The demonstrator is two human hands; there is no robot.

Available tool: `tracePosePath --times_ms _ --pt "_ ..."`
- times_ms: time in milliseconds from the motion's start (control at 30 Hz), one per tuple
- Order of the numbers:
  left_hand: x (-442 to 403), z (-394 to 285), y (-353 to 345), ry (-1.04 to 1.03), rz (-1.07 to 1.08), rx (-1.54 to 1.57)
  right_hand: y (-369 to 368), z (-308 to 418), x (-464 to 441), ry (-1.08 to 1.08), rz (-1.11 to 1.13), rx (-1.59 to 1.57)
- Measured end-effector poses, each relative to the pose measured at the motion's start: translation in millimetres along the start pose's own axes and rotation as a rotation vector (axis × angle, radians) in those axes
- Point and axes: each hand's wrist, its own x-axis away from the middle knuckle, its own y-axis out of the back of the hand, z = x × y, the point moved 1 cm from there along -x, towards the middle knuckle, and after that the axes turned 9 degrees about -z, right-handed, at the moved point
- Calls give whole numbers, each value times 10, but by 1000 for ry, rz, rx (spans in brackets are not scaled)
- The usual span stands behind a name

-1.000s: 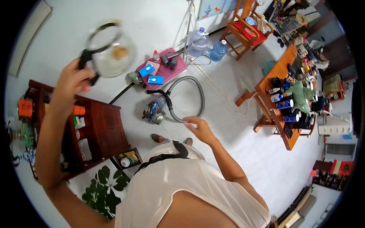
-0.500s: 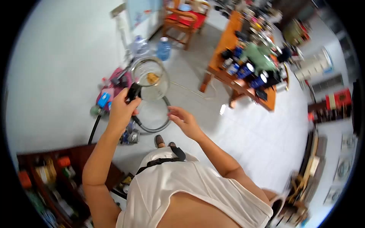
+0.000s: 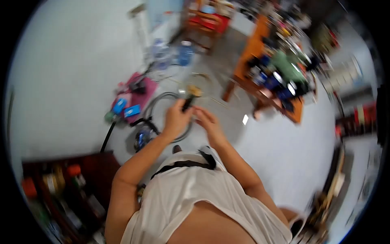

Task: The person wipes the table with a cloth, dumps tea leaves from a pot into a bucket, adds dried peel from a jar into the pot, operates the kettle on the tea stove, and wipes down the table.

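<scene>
My left hand [image 3: 176, 122] is closed around the black handle of a clear jug [image 3: 187, 102]. The jug's see-through body is smeared by motion, and something yellow-brown shows in it. Close beside the handle is my right hand [image 3: 210, 125], its fingers stretched out and bent a little near my left fingertips. I cannot tell whether it touches the handle. Below and behind the jug, a grey hose [image 3: 154, 105] lies coiled on the floor.
At left, a pink mat [image 3: 142, 90] carries blue packets and dark items. Two large water bottles [image 3: 185, 53] stand by the wall. A wooden table [image 3: 240, 70] loaded with cans and a green cloth is at right. A dark shelf unit [image 3: 95, 166] stands lower left.
My left hand has moved right with the jug, which is now lower and tilted differently. My two hands have come together. The whole view has shifted slightly.
</scene>
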Motion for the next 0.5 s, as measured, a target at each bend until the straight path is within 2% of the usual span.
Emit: tracePosePath --times_ms 100,167,200,400,500 --pt "103 40 -140 -151 -209 -123 11 62 -101 -55 38 -53" --pt "224 -48 -154 -112 -267 -91 -25 124 -130 -127 49 -73" --pt "276 -17 -203 -162 -319 -40 42 20 -207 -142 53 -122" --pt "617 68 -522 -64 -564 -116 111 36 -325 -267 238 -16" --pt "855 2 -758 0 -649 -130 312 -11 -349 -337 401 23"
